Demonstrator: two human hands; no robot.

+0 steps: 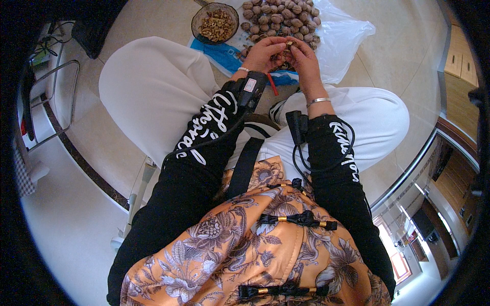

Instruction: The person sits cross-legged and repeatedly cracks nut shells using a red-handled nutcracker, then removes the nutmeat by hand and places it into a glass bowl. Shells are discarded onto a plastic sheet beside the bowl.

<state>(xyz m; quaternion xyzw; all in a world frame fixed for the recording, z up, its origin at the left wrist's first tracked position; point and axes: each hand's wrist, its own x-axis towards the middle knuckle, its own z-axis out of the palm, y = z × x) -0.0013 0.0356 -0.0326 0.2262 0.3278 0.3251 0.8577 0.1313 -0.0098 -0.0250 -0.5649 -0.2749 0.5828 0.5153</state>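
My left hand (266, 55) and my right hand (305, 59) meet above a blue and white plastic sheet (212, 49). Between their fingertips is a small piece of cracked walnut (289, 44); the fingers hide part of it. Just beyond the hands lies a heap of whole walnuts (281, 17) in their shells. Broken shell bits (285, 67) show beneath my palms. To the left of the heap stands a dark-rimmed glass bowl (194, 23) with shelled walnut kernels (217, 26) in it.
A crumpled clear plastic bag (342, 42) spreads right of the walnuts. A thin red object (272, 85), partly hidden, lies below my left hand. My bent knees flank the work on the tiled floor (379, 57). A metal-framed piece of furniture (78, 76) stands at left.
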